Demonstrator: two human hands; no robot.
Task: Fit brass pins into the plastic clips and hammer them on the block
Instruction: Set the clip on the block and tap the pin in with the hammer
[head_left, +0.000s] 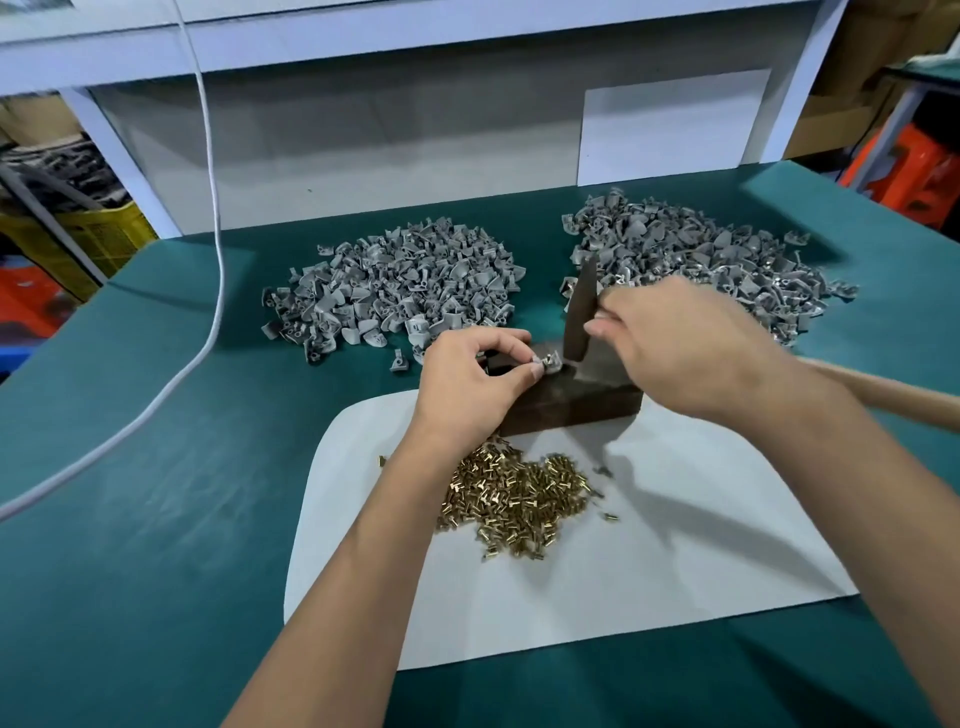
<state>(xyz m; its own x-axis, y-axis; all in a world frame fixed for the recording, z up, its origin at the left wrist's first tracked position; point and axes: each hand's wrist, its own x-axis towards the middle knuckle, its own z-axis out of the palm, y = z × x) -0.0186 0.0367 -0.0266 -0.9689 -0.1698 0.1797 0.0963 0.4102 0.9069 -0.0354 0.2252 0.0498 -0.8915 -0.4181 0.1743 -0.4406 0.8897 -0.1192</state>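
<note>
In the head view, we see the left hand (470, 379) pinching one grey plastic clip (549, 362) between thumb and fingertips and holding it on the top of the dark block (571, 402), which stands on the far edge of the white sheet (675, 545) in the middle of the table (156, 519). The right hand (691, 353) is curled around a dark hammer (581, 317), whose head points down to the block just beside the clip; the wooden handle (904, 395) goes out to the right edge of the table. We cannot tell if a brass pin already sits in this clip, because it is too small and partly covered. The loose brass pins (519, 499) lie in a heap on the sheet, near the block on our side. Two heaps of clips lie toward the far edge, the left pile (395, 291) and the right pile (701, 260). We judge that the main danger is the fingertips: they are touching the clip, very close to the hammer head, so a blow a little to the left may hit them. Also, a tilted clip may jump away or bend the pin.
</note>
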